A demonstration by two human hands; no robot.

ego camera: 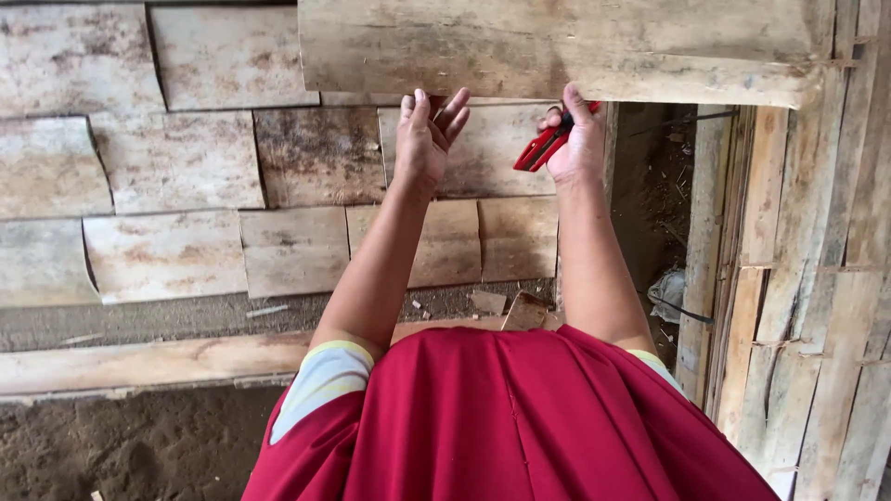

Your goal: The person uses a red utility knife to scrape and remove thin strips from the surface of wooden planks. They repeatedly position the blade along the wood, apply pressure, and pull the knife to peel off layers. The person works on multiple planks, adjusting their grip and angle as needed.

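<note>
Left hand [425, 139] is pressing spread fingers under the plank [557, 46]; right hand [577, 139] is gripping a red tool [543, 148] against it

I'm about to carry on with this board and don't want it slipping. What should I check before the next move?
1. Left hand supports the wooden board at its lower edge: ok, fingers touch it.
2. Right hand also at the board's edge: ok.
3. Red tool secure in the right hand: ok, gripped.
4. Board level against the plank wall: cannot tell.
5. Board fastened at its right end by the post: cannot tell.
</note>
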